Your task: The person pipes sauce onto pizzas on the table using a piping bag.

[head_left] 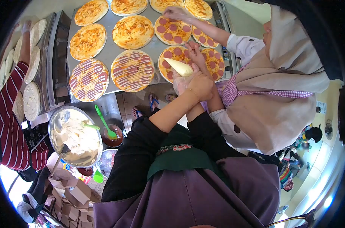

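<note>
A piping bag (179, 67) filled with pale cream sauce is held above the pepperoni pizza (166, 70) at the front of the table, its tip towards the upper left. My right hand (181, 84), in a clear plastic glove, is closed around the bag from below. My left hand (201, 86), bare with a thin bracelet, crosses over it and is closed at the bag's rear end, which it partly covers. Left of the bag, a pizza with white sauce lines (132, 71) lies beside another striped pizza (89, 79).
A co-worker at right reaches one hand (178, 14) over the far pizzas and another hand (196, 53) close to my bag. Several cheese-topped pizzas (133, 32) cover the metal table. At lower left stand a bowl of cream (75, 133) and a red sauce pot (112, 136) with a green spatula (105, 122).
</note>
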